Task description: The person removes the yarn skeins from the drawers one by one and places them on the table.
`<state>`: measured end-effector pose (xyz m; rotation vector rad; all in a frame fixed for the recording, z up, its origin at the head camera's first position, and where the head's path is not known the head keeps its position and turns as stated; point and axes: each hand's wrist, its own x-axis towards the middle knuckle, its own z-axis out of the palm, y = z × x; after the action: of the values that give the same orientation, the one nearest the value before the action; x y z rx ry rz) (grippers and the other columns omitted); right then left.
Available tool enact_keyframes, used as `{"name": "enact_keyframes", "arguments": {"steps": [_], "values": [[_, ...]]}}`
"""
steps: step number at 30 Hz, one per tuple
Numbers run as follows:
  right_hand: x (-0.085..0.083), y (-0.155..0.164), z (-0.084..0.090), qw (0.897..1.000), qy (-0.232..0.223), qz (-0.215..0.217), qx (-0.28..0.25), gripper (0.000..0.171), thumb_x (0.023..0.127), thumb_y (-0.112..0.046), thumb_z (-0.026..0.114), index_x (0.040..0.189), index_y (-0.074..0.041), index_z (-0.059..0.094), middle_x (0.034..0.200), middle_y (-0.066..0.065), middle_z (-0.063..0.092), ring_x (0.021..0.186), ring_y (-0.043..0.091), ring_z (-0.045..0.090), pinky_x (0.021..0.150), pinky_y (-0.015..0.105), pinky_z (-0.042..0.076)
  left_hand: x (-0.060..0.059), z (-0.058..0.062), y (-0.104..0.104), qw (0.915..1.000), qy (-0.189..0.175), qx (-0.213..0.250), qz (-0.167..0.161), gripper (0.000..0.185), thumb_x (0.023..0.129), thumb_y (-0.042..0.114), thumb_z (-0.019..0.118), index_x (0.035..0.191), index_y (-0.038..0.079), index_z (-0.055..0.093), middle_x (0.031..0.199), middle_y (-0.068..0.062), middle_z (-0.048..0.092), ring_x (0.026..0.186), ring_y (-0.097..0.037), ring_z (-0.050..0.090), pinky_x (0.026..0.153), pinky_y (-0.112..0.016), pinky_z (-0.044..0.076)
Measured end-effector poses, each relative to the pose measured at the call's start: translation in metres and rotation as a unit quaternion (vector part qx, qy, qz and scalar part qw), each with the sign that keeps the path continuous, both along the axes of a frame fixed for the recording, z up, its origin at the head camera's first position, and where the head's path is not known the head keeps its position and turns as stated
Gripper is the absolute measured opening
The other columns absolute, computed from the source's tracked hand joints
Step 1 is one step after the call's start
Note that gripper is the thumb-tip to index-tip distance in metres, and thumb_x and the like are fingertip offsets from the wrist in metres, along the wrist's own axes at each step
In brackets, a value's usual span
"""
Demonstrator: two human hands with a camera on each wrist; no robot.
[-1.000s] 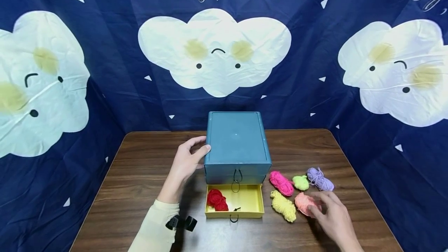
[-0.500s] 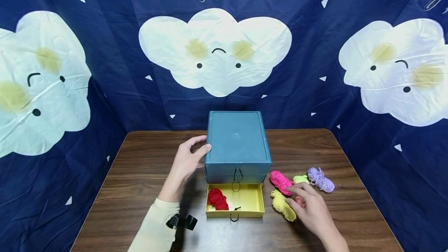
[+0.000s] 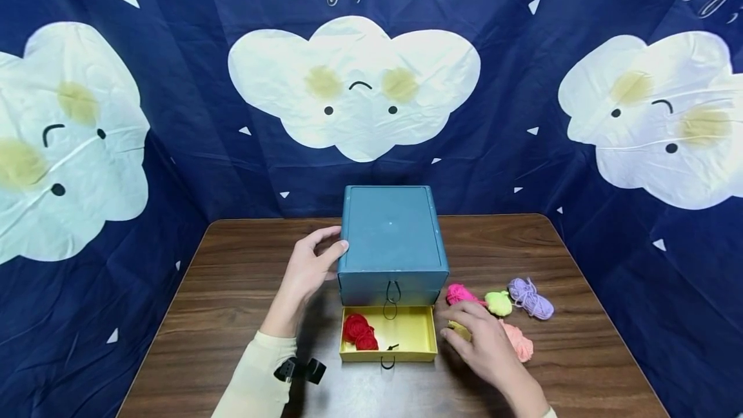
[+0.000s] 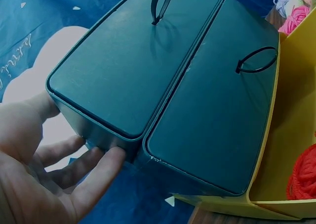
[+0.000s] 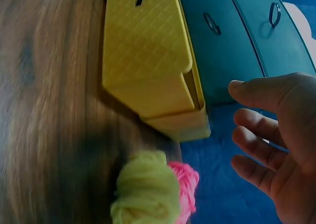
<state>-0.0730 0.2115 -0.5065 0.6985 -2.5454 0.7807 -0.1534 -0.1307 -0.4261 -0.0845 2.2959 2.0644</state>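
Observation:
My left hand (image 3: 307, 263) rests against the left side of the teal drawer box (image 3: 391, 228). Its fingers lie along the wall in the left wrist view. The bottom yellow drawer (image 3: 419, 331) is pulled out and holds red yarn (image 3: 358, 331) at its left. My right hand (image 3: 484, 347) hovers over the yellow yarn bundle (image 5: 148, 192), hiding most of it in the head view. In the right wrist view its fingers are spread apart with nothing between them. Pink yarn (image 3: 461, 294) lies just behind, and peach yarn (image 3: 519, 342) to the hand's right.
Green yarn (image 3: 499, 302) and purple yarn (image 3: 531, 298) lie at the right of the wooden table (image 3: 244, 302). The upper drawer of the box is closed, with a black loop handle (image 3: 394, 289). A blue cloth (image 3: 313, 179) with clouds hangs behind.
The right hand has moved left, from the peach yarn to above the yellow yarn, uncovering the peach bundle. My left hand and the drawer have stayed put.

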Motion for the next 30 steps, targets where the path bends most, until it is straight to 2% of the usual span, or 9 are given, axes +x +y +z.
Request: {"name": "enact_keyframes", "arguments": {"steps": [7,15,22,30], "values": [[-0.004,-0.019,0.005,0.999,-0.003,0.036,-0.009,0.037,0.077,-0.013,0.090,0.111,-0.018,0.079,0.106,-0.011,0.072,0.100,0.011,0.068,0.086,0.035,0.059,0.001,0.000,0.000,1.0000,0.000,-0.001,0.000,0.047,0.097,0.027,0.073,0.140,0.011,0.062,0.136,-0.017,0.063,0.100,-0.022,0.070,0.073,-0.047,0.063],[-0.010,-0.042,0.008,0.996,-0.050,0.068,-0.009,0.030,0.083,-0.017,0.086,0.111,-0.018,0.078,0.102,-0.012,0.073,0.095,0.008,0.067,0.083,0.031,0.058,-0.003,0.002,0.000,0.9999,0.008,-0.003,0.006,0.045,0.097,0.025,0.073,0.139,0.011,0.063,0.134,-0.017,0.064,0.099,-0.022,0.070,0.073,-0.047,0.064],[-0.014,-0.064,-0.004,0.993,-0.081,0.088,0.014,0.021,0.088,-0.018,0.080,0.110,-0.016,0.078,0.102,-0.010,0.074,0.093,0.008,0.069,0.082,0.031,0.058,-0.002,0.004,-0.001,0.9999,0.008,-0.010,0.001,0.047,0.097,0.028,0.073,0.140,0.012,0.062,0.137,-0.016,0.063,0.105,-0.025,0.068,0.075,-0.049,0.063],[-0.013,-0.078,-0.018,0.986,-0.130,0.102,0.032,0.015,0.095,-0.018,0.073,0.109,-0.015,0.078,0.104,-0.008,0.074,0.097,0.011,0.071,0.085,0.033,0.059,0.003,-0.001,0.000,0.9998,0.006,-0.017,0.001,0.047,0.097,0.027,0.073,0.140,0.012,0.062,0.137,-0.015,0.063,0.106,-0.027,0.068,0.075,-0.050,0.063]]}}
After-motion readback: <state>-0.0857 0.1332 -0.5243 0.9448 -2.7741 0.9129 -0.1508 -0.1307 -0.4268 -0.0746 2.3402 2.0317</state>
